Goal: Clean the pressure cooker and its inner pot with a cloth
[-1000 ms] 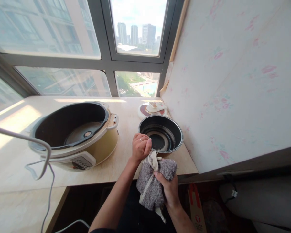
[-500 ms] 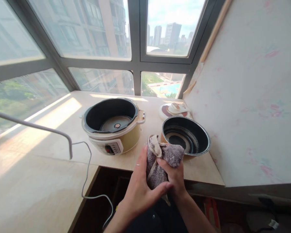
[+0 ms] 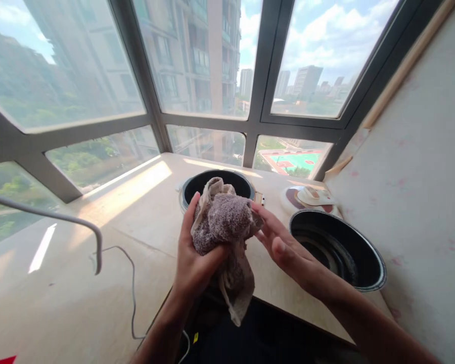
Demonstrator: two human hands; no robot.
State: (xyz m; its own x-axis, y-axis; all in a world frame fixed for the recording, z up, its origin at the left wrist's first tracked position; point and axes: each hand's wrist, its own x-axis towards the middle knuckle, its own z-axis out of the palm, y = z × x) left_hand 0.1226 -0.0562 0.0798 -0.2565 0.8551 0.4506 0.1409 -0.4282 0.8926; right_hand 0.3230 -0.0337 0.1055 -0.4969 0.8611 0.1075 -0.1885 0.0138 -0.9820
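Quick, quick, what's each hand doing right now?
Left hand: closed around the fuzzy cloth.
Right hand: open, fingers outstretched, seemingly touching the cloth's side.

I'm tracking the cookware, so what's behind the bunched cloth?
Behind the cloth sits the cooker, its dark interior and part of its rim showing. The cloth and left hand hide its inner base and most of its front.

Through my remote view I get a pale wood-grain window ledge [image 3: 76, 313], crossed by a seam and streaked with sunlight. Toward its back I make out a black-lined electric cooker body [image 3: 243, 185], partly hidden from me; to its right, a cooker lid [image 3: 311, 196]; just in front of that, a black inner pot [image 3: 345, 235]. A thin grey cable [image 3: 134, 293] trails toward the front edge.
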